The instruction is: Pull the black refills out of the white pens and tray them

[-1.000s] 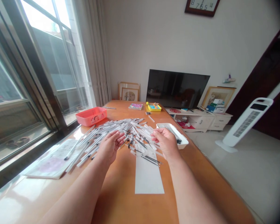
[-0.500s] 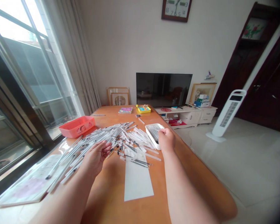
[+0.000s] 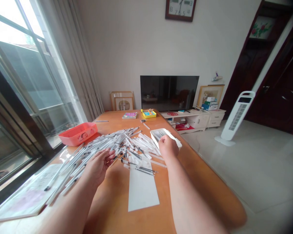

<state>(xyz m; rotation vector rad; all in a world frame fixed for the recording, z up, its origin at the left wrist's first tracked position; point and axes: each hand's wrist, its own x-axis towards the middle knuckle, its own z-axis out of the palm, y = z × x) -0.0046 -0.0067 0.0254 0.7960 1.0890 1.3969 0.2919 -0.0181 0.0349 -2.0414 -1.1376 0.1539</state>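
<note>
At the far left of the orange wooden counter [image 3: 117, 118], a printed sheet [image 3: 31, 198] lies under the ends of some pens, with a coral plastic basket [image 3: 78, 134] beyond it. Your left hand [image 3: 97, 167] is open wide, palm up, holding nothing, just over the near edge of the heap of clear-barrelled pens [image 3: 122, 146]. A strip of white paper [image 3: 143, 191] lies in front of the heap. Your right hand [image 3: 168, 146] is pinched narrow at the near rim of the white plastic tray [image 3: 161, 132], which holds more pens; I can't tell whether those fingers grip the rim or a pen.
</note>
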